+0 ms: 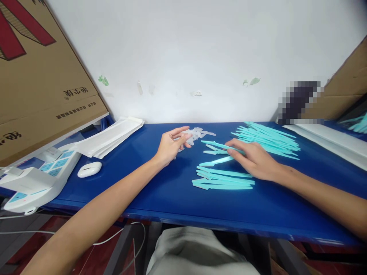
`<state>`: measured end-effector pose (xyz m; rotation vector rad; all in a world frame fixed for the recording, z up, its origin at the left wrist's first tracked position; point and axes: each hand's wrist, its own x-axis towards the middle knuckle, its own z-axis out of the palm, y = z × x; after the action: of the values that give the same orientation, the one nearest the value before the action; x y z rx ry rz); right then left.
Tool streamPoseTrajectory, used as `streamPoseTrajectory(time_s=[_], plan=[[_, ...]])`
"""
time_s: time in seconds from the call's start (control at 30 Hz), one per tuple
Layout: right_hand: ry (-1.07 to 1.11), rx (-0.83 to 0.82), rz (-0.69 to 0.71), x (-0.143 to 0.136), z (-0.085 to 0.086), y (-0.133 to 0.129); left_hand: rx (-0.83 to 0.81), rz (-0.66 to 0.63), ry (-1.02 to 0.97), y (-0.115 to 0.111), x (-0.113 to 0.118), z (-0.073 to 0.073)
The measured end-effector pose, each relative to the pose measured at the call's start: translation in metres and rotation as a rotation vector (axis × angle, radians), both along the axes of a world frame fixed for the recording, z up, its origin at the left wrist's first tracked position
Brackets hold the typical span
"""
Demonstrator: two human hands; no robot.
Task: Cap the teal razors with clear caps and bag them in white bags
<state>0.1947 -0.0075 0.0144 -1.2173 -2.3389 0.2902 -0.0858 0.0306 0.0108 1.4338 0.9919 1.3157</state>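
My left hand point(171, 145) reaches to a small heap of clear plastic caps point(197, 134) on the blue table point(160, 191) and pinches one between thumb and fingers. My right hand point(254, 160) rests palm down over a turquoise plastic stick point(215, 161), fingertips on it. Just in front lies a neat row of several turquoise sticks point(223, 180). A larger loose pile of the same sticks point(266, 139) sits behind my right hand.
A stack of white paper pouches point(110, 136) lies at the back left, a white earbud case point(89, 169) and a white device with blue keys point(37, 177) nearer. Cardboard boxes point(37, 76) lean at left and right. White sheets point(329, 139) lie far right.
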Motion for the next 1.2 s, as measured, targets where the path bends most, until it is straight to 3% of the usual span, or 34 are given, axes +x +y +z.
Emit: streamPoseTrajectory(time_s=[0.4,0.7,0.87,1.2], plan=[[0.045,-0.092,0.013,-0.008,0.003,0.000,0.012,-0.103,-0.096,-0.002,0.006,0.000],[0.094,-0.039,-0.012,-0.004,0.003,-0.001,-0.008,-0.128,-0.013,-0.006,0.008,0.001],[0.112,-0.034,-0.016,-0.004,0.003,0.000,-0.007,-0.081,-0.004,-0.007,0.007,0.002],[0.114,-0.039,0.060,-0.008,0.004,-0.004,0.027,-0.177,0.086,-0.018,0.015,0.002]])
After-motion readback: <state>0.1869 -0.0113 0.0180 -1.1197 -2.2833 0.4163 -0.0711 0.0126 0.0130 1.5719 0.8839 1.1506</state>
